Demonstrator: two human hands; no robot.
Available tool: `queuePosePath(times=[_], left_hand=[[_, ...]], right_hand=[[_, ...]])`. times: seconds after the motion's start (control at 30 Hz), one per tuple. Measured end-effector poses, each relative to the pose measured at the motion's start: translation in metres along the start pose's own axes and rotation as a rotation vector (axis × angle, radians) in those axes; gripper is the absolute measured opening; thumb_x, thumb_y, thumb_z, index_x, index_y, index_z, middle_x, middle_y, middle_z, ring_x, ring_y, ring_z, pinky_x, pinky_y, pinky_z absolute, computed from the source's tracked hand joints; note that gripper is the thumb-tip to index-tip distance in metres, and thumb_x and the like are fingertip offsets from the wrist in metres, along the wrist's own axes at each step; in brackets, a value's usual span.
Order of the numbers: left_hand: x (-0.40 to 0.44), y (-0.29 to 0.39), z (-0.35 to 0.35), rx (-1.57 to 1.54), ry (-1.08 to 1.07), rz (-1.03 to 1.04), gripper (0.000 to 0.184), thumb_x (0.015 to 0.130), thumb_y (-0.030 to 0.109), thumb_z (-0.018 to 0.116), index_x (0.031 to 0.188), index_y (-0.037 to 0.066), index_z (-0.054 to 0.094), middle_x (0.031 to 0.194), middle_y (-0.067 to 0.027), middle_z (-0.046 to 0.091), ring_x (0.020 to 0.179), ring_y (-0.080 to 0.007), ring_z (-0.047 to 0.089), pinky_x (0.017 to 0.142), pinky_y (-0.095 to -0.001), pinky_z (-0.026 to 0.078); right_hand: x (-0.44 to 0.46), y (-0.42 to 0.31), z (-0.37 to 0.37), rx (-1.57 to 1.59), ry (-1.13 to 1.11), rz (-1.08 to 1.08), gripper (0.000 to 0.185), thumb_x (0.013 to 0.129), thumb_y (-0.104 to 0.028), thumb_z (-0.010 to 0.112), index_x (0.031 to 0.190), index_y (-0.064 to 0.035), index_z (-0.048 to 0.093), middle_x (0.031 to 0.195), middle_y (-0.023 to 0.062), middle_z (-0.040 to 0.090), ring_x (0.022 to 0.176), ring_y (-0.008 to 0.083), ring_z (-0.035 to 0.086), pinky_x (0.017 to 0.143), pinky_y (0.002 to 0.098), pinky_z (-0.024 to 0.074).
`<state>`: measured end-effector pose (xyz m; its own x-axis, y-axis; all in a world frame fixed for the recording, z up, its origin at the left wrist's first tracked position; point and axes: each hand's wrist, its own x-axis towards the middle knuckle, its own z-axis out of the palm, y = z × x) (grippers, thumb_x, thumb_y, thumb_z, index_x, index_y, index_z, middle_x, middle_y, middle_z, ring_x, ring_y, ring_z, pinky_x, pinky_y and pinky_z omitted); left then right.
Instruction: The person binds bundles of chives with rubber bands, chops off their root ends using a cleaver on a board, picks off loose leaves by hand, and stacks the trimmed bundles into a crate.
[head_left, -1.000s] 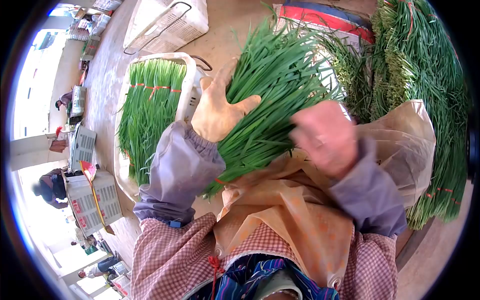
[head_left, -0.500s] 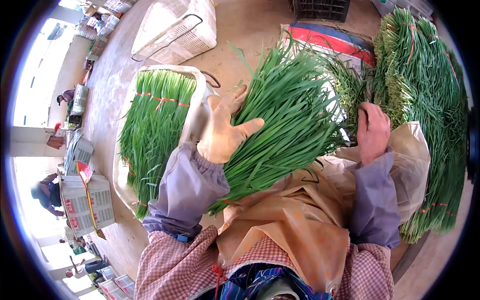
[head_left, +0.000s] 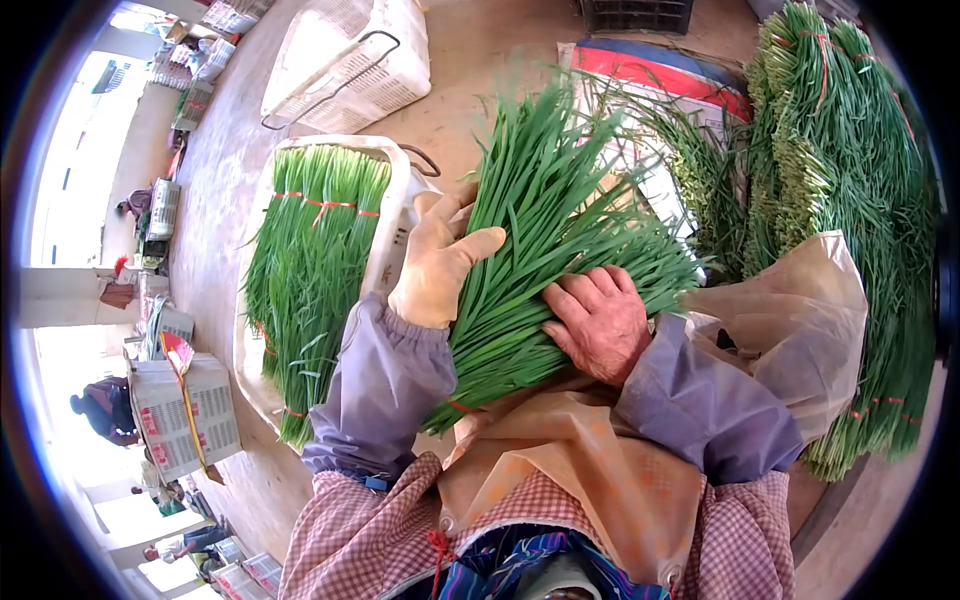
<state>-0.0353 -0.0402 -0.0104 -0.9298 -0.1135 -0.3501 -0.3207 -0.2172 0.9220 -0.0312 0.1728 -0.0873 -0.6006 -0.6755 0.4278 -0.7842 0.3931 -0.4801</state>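
Observation:
A large bunch of green garlic chives (head_left: 525, 190) lies across my lap, its leaf tips fanned toward the upper right. My left hand (head_left: 432, 268), in a tan glove, holds the bunch from its left side, thumb over the leaves and the other fingers partly hidden behind them. Bare, my right hand (head_left: 603, 325) presses into the leaves from the right, fingers curled round some of them. A red band (head_left: 460, 407) shows at the bunch's lower end. Under it, a brown apron (head_left: 580, 440) covers my lap.
To the left, a white crate (head_left: 385, 215) holds banded chive bundles (head_left: 315, 245). Another white crate (head_left: 375, 75) stands behind it. A tall pile of chives (head_left: 850, 180) is at my right. Loose leaves (head_left: 705, 180) lie on a printed sack (head_left: 650, 75). Other people work far left.
My right hand has moved left from the loose leaves by the pile onto the bunch. The bunch's leaves have parted and shifted; my left hand keeps hold, nearly in place.

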Motion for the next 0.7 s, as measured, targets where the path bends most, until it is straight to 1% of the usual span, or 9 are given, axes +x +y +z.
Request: queuePosePath(times=[0.13,0.23,0.33,0.4,0.47,0.57,0.6,0.67,0.7], left_hand=[[-0.002,0.005,0.004,-0.072,-0.035,-0.016,0.06,0.089,-0.005,0.056,0.146,-0.006,0.037,0.128,-0.0173,0.058,0.111,-0.0215,0.06,0.096,-0.0327,0.05],[-0.004,0.003,0.002,0.041,-0.01,0.026,0.066,0.086,0.005,0.063,0.145,-0.007,0.037,0.129,-0.0195,0.059,0.114,-0.024,0.061,0.1,-0.0348,0.049],[-0.014,0.002,0.008,0.173,-0.091,0.196,0.071,0.087,0.01,0.067,0.148,-0.007,0.034,0.139,-0.0216,0.052,0.127,-0.0273,0.052,0.108,-0.0374,0.042],[-0.026,0.011,0.014,0.4,0.042,0.42,0.073,0.087,0.012,0.07,0.148,-0.007,0.035,0.143,-0.0219,0.048,0.133,-0.0287,0.047,0.111,-0.0385,0.037],[-0.024,0.012,0.0,0.804,0.351,0.76,0.071,0.085,0.016,0.075,0.144,-0.008,0.042,0.144,-0.0221,0.048,0.133,-0.0304,0.047,0.114,-0.0392,0.034],[-0.049,0.033,-0.021,1.09,0.51,0.653,0.073,0.081,0.028,0.082,0.136,-0.007,0.05,0.131,-0.0248,0.059,0.123,-0.0321,0.057,0.104,-0.0385,0.044],[-0.054,0.036,-0.022,1.129,0.394,0.424,0.075,0.078,0.032,0.084,0.135,-0.006,0.052,0.127,-0.0241,0.061,0.118,-0.033,0.059,0.101,-0.0384,0.046],[-0.066,0.045,-0.021,1.175,0.164,-0.035,0.079,0.072,0.04,0.087,0.132,-0.002,0.056,0.119,-0.0227,0.063,0.108,-0.0349,0.063,0.096,-0.0383,0.048],[-0.069,0.038,-0.023,1.205,0.061,-0.018,0.085,0.07,0.044,0.087,0.134,-0.002,0.055,0.12,-0.023,0.063,0.109,-0.0357,0.063,0.096,-0.039,0.048]], right_hand=[[0.0,0.001,-0.002,-0.015,0.024,-0.021,0.047,0.08,-0.029,0.074,0.121,-0.0108,0.06,0.107,0.0092,0.059,0.099,0.0291,0.056,0.093,0.0457,0.0428],[0.006,-0.005,-0.008,-0.043,0.032,-0.041,0.049,0.082,-0.031,0.072,0.125,-0.0128,0.059,0.112,0.0116,0.058,0.1,0.0304,0.055,0.094,0.0463,0.0426],[0.02,-0.013,-0.01,-0.093,-0.026,0.036,0.048,0.086,-0.032,0.068,0.128,-0.0116,0.058,0.11,0.0146,0.06,0.099,0.0316,0.057,0.089,0.0458,0.0448],[0.022,-0.004,-0.004,-0.044,-0.087,0.172,0.038,0.088,-0.029,0.065,0.118,-0.0069,0.06,0.105,0.0175,0.062,0.097,0.0347,0.059,0.087,0.0477,0.0458],[0.026,0.005,-0.004,-0.023,-0.07,0.264,0.025,0.091,-0.023,0.06,0.102,-0.0016,0.062,0.093,0.0216,0.062,0.09,0.0388,0.062,0.081,0.0494,0.0479],[0.014,0.016,0.004,0.029,-0.089,0.297,0.022,0.09,-0.02,0.059,0.102,-0.001,0.062,0.095,0.0224,0.062,0.087,0.0413,0.061,0.078,0.0506,0.0488],[0.01,0.018,0.003,0.007,-0.252,0.322,0.026,0.088,-0.018,0.06,0.108,-0.0013,0.06,0.099,0.0221,0.063,0.088,0.0424,0.062,0.077,0.0505,0.0502],[0.003,0.02,0.015,0.081,0.049,0.222,0.024,0.087,-0.02,0.062,0.104,-0.0032,0.063,0.093,0.019,0.064,0.084,0.0384,0.063,0.073,0.048,0.051],[0.002,0.02,0.019,0.117,0.203,0.17,0.023,0.086,-0.021,0.063,0.101,-0.0042,0.065,0.089,0.0175,0.065,0.082,0.0363,0.064,0.071,0.0467,0.0514]])
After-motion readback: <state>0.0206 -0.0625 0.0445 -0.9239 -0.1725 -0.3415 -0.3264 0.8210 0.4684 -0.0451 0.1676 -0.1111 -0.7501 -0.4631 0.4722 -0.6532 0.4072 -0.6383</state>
